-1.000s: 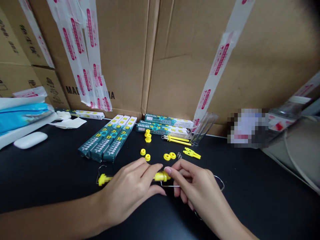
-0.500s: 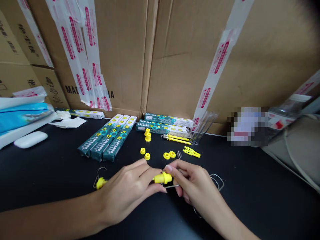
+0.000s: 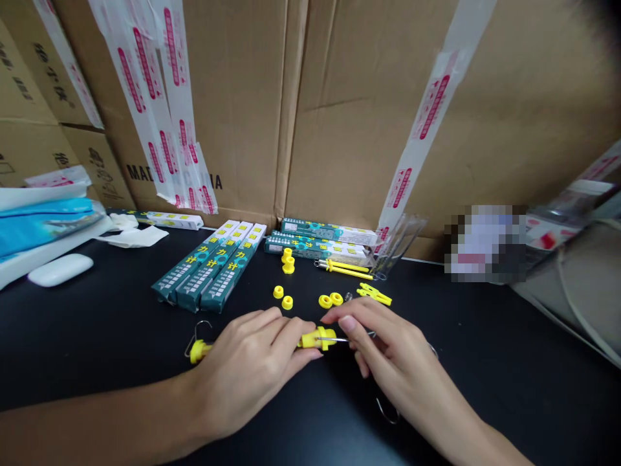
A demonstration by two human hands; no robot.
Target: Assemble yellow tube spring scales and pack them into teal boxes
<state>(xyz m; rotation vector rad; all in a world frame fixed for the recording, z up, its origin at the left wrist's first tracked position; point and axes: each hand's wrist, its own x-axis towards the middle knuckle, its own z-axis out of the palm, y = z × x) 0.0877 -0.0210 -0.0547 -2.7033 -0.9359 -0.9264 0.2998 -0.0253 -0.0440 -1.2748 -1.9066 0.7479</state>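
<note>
My left hand [image 3: 252,362] lies over a long tube with yellow end caps [image 3: 313,338], fingers curled round it; a wire hook shows at its left end [image 3: 198,349]. My right hand [image 3: 383,349] pinches a thin metal wire [image 3: 334,339] that enters the tube's right yellow cap. More bent wire [image 3: 385,411] shows under the right wrist. Small yellow rings [image 3: 330,300] and caps [image 3: 283,297], a small spring [image 3: 347,297] and a yellow clip piece [image 3: 373,295] lie just beyond my hands on the black table [image 3: 97,336].
Three green boxes [image 3: 211,275] lie side by side at centre left; more boxes [image 3: 320,239] are stacked by the cardboard cartons [image 3: 339,110] behind. A white mouse [image 3: 59,269] and blue packet [image 3: 39,226] sit far left. Clear sleeves [image 3: 398,249] lean at the back.
My right hand has shifted up and over the wire, which now points straight into the tube's right cap. The left hand and tube have stayed nearly in place.
</note>
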